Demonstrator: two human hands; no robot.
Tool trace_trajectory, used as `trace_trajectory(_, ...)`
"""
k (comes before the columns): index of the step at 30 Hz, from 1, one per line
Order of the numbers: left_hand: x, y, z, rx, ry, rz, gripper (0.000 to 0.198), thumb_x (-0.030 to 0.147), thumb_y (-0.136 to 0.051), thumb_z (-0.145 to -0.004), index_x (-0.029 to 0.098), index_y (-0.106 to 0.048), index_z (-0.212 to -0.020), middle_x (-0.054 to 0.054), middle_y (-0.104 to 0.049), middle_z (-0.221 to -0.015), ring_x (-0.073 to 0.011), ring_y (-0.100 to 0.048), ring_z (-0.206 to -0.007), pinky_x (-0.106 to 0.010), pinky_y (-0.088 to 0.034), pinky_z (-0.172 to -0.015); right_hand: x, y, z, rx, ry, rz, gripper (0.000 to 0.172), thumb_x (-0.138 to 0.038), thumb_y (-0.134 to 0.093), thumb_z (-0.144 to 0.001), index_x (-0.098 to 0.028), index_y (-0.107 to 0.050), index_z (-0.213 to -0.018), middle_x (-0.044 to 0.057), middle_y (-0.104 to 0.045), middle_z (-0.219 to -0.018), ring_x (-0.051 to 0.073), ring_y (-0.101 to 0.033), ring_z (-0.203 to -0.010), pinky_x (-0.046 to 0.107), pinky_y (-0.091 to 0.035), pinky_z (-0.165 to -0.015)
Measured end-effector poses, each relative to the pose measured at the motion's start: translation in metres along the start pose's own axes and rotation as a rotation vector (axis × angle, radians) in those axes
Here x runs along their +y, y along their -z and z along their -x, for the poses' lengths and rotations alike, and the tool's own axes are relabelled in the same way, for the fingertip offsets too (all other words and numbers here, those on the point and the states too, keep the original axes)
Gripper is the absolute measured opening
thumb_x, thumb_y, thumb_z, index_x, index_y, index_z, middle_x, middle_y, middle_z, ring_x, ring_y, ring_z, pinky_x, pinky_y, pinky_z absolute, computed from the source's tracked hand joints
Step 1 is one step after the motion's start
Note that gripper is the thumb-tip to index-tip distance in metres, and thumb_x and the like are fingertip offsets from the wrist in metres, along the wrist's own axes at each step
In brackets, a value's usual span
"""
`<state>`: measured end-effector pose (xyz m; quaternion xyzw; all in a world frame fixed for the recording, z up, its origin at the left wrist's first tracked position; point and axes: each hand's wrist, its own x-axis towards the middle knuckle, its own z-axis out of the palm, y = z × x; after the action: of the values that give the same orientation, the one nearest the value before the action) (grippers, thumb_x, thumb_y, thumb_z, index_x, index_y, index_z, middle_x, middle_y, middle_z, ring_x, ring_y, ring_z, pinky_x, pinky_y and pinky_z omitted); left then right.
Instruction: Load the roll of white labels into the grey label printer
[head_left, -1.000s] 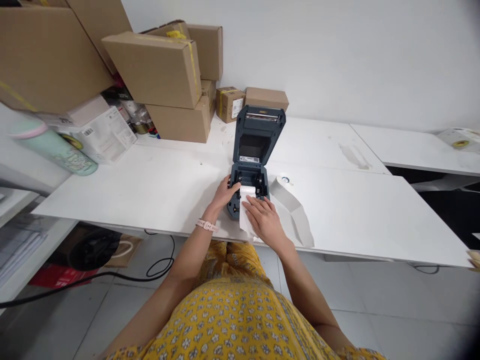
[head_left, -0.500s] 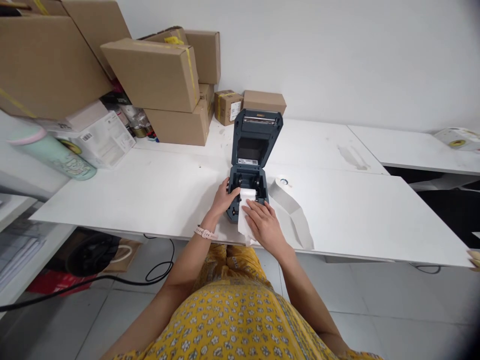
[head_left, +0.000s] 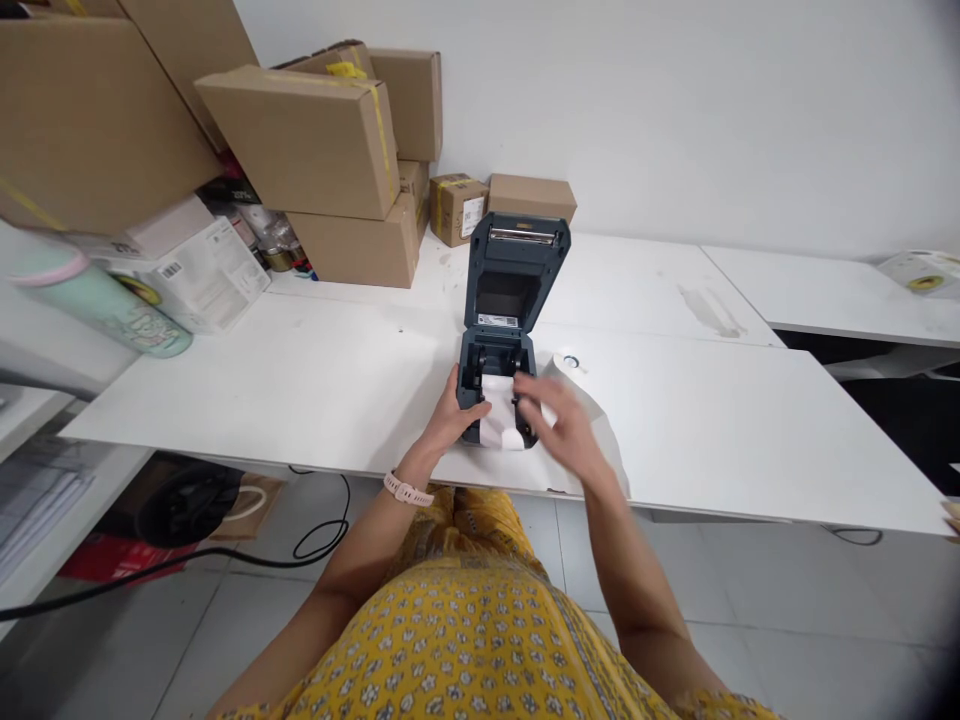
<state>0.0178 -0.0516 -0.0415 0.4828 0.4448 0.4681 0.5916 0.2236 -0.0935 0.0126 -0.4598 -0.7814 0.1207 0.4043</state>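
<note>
A dark blue label printer (head_left: pixel 500 336) stands on the table with its lid raised and tilted back. White paper (head_left: pixel 500 412) lies in its lower body and hangs down over the front. My left hand (head_left: pixel 446 415) grips the printer's left side, its thumb resting at the paper's left edge. Blurred by motion, my right hand (head_left: pixel 568 428) hovers at the printer's right edge, fingers apart and nothing visible in them. Just behind that hand, a white strip of labels (head_left: pixel 600 415) curls on the table, partly covered by it.
Stacked cardboard boxes (head_left: pixel 300 140) rise at the back left, with two smaller boxes (head_left: pixel 532 192) behind the printer. A mint bottle (head_left: pixel 105 305) leans at the far left. The white table (head_left: pixel 337 390) has its front edge close to my body. A black cable (head_left: pixel 247 558) hangs below.
My right hand has lifted off the paper and moved right. The paper's torn end, which hung past the table edge, now sits folded at the printer's front. My left hand keeps its place.
</note>
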Motion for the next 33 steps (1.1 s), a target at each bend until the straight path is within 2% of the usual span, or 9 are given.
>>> trace_trajectory(4,0.0,-0.001,0.009,0.01,0.037,-0.002,0.117,0.038,-0.088,-0.067,0.028,-0.021,-0.162,-0.012,-0.047,-0.158,-0.0334,-0.045,-0.145,-0.051,-0.029,-0.124,0.044,0.034,-0.098,0.394,-0.128,-0.13,0.054,-0.059,-0.051,-0.1,-0.032,-0.052,-0.147,0.007,-0.049,-0.159,0.027,-0.049,-0.145,0.055,-0.045,-0.116)
trace_trajectory(7,-0.003,-0.003,0.025,0.067,0.059,-0.068,0.122,0.039,-0.089,-0.066,0.027,-0.016,-0.163,-0.014,-0.045,-0.159,-0.0335,-0.044,-0.146,-0.05,-0.031,-0.123,0.083,0.046,-0.183,0.334,-0.191,-0.308,0.066,-0.068,-0.028,-0.101,-0.027,-0.058,-0.142,0.006,-0.033,-0.168,0.024,-0.043,-0.149,0.04,-0.047,-0.112)
trace_trajectory(9,-0.007,-0.005,0.038,0.11,0.051,-0.114,0.123,0.041,-0.089,-0.066,0.026,-0.015,-0.163,-0.015,-0.043,-0.16,-0.0332,-0.043,-0.147,-0.049,-0.032,-0.123,0.099,0.045,-0.219,0.198,-0.227,-0.406,0.1,-0.059,0.015,-0.093,-0.01,-0.061,-0.137,0.012,-0.042,-0.16,0.026,-0.046,-0.144,0.037,-0.047,-0.102)
trace_trajectory(11,-0.012,-0.008,0.049,0.143,0.031,-0.131,0.124,0.042,-0.089,-0.066,0.028,-0.015,-0.163,-0.015,-0.04,-0.162,-0.033,-0.041,-0.148,-0.048,-0.034,-0.122,0.1,0.041,-0.228,0.175,-0.188,-0.46,0.103,-0.061,0.015,-0.092,-0.007,-0.063,-0.133,0.011,-0.059,-0.146,0.027,-0.054,-0.137,0.043,-0.048,-0.1)
trace_trajectory(16,-0.025,-0.014,0.067,0.153,-0.015,-0.098,0.127,0.046,-0.089,-0.065,0.029,-0.01,-0.163,-0.017,-0.032,-0.166,-0.0327,-0.04,-0.15,-0.047,-0.037,-0.121,0.046,0.028,-0.139,0.34,-0.099,-0.477,0.074,-0.071,-0.021,-0.101,-0.023,-0.072,-0.121,0.005,-0.074,-0.121,0.027,-0.066,-0.126,0.055,-0.049,-0.11)
trace_trajectory(22,-0.029,-0.018,0.078,0.115,-0.053,-0.081,0.129,0.049,-0.085,-0.07,0.027,0.002,-0.163,-0.017,-0.015,-0.172,-0.0307,-0.028,-0.156,-0.046,-0.027,-0.126,-0.008,-0.003,-0.013,0.117,-0.135,-0.235,0.035,-0.052,-0.051,-0.101,-0.033,-0.072,-0.121,0.003,-0.068,-0.138,0.027,-0.048,-0.145,0.058,-0.033,-0.124)
trace_trajectory(25,-0.022,-0.015,0.077,0.11,-0.037,-0.043,0.126,0.054,-0.083,-0.072,0.03,0.001,-0.163,-0.015,-0.012,-0.173,-0.0306,-0.026,-0.156,-0.045,-0.026,-0.127,-0.004,-0.03,0.012,0.164,-0.275,-0.273,0.044,-0.049,-0.053,-0.1,-0.032,-0.059,-0.14,0.004,-0.045,-0.161,0.026,-0.032,-0.155,0.057,-0.026,-0.127)
trace_trajectory(28,-0.011,-0.01,0.065,0.177,0.003,0.015,0.107,0.062,-0.071,-0.081,0.033,-0.009,-0.163,-0.011,-0.015,-0.173,-0.0298,-0.024,-0.158,-0.044,-0.028,-0.126,0.005,-0.051,0.022,0.278,-0.552,-0.468,0.078,-0.053,-0.063,-0.092,-0.03,-0.03,-0.16,0.008,-0.024,-0.171,0.029,-0.027,-0.157,0.058,-0.029,-0.125)
trace_trajectory(33,0.006,-0.008,0.044,0.131,0.053,-0.053,0.09,0.057,-0.07,-0.084,0.025,-0.03,-0.158,-0.012,-0.034,-0.166,-0.0311,-0.035,-0.153,-0.045,-0.033,-0.124,0.009,-0.058,0.029,0.237,-0.768,-0.751,0.09,-0.057,-0.066,-0.087,-0.026,-0.025,-0.161,0.011,-0.033,-0.167,0.031,-0.04,-0.15,0.053,-0.04,-0.121)
